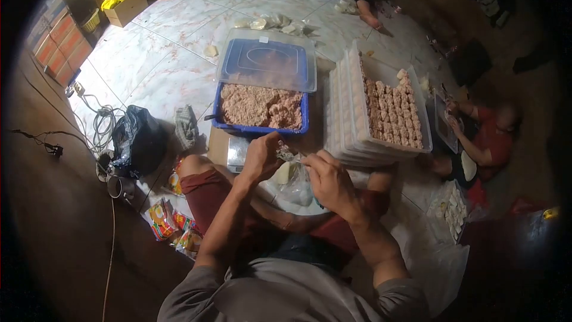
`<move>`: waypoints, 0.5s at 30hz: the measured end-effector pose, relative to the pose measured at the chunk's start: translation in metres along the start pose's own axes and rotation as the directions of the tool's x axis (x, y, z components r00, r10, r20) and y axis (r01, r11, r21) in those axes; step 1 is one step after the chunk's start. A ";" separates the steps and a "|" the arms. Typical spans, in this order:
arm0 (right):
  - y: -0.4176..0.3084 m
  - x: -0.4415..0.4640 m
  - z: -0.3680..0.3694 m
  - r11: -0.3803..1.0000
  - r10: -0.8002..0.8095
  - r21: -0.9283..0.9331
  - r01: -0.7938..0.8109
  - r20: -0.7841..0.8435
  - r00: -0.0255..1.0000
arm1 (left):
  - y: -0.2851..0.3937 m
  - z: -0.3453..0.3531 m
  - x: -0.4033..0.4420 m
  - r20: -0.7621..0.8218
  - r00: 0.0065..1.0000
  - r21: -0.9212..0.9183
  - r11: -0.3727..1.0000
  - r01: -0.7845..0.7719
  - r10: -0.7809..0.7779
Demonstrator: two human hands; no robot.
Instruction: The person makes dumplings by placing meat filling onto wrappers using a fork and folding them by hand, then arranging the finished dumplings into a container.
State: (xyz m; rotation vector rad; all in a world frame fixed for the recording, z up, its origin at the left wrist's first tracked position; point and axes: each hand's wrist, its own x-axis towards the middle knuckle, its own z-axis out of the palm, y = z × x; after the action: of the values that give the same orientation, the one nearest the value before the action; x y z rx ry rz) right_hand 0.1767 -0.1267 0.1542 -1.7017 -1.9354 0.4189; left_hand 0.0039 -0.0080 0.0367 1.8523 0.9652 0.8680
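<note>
My left hand [261, 158] is closed, its fingertips pinching a small whitish, dark-speckled piece [286, 154] whose kind I cannot make out. My right hand [329, 183] is curled just beside that piece, fingers pressed together; what they hold, if anything, is hidden. Below and between the hands, a pale yellowish block or stack [287, 173] shows by a clear plastic bag [298, 192] near my crossed legs. Beyond my hands stands a blue tub [217, 124] of pinkish minced filling [253, 106], a translucent lid [265, 62] covering its far half.
Right of the tub, stacked clear trays [342, 107] hold rows of filled dumplings [393, 110]. A scale [237, 154], black bag [140, 137], cloth [186, 125], mug [121, 188] and cables lie left. A co-worker in a red shirt [497, 134] sits right; another person's limb [368, 15] shows at the back.
</note>
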 end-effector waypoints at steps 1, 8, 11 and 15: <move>0.003 -0.005 -0.003 1.000 0.001 0.012 -0.001 -0.012 1.000 | 0.001 0.002 0.001 -0.002 0.999 -0.014 0.999 -0.036 0.036; 0.005 -0.007 0.005 0.998 0.060 0.000 -0.060 -0.058 0.997 | -0.005 0.008 -0.002 0.070 0.995 -0.171 0.984 -0.053 0.065; -0.001 -0.011 -0.002 0.986 0.133 0.115 -0.118 -0.126 0.983 | 0.012 0.004 0.007 0.094 0.996 -0.073 0.997 0.001 0.006; -0.001 -0.012 -0.007 0.993 0.112 0.035 -0.109 -0.113 0.987 | 0.031 0.002 0.002 0.080 0.995 -0.203 0.978 -0.040 0.057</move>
State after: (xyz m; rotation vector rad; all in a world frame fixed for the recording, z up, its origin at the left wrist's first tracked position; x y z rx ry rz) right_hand 0.1813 -0.1392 0.1584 -1.7807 -1.7518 0.3788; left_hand 0.0146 -0.0175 0.0640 1.7313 0.7532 0.8748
